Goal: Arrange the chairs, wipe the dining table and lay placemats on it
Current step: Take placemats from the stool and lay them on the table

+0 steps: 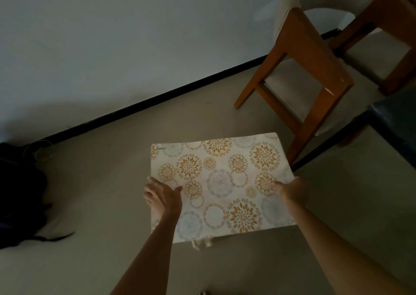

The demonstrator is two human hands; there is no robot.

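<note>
**Placemat held flat in both hands, counter lying at 2 o'clock**

We note the left hand [162, 196] gripping the near-left edge of the placemat [221, 185], thumb on top and fingers curled beneath. The right hand [290, 190] pinches the right edge in like fashion. The placemat is held clear of the floor [108, 175], roughly level, its long axis running from 9 to 3 o'clock between the two hands. It is a thin, flexible rectangular sheet with rounded corners, pale, printed with gold and grey floral roundels; the far edge curls slightly.

The dark corner of the counter [396, 123] lies at 2 o'clock from the placemat, nearer the right hand. We judge the lay-down calls for a carry to the right and forward.

Beyond, at 1 o'clock, stands a wooden chair [315, 53] with a pale padded seat; a second chair [382, 24] stands behind it against the wall [135, 35].
</note>
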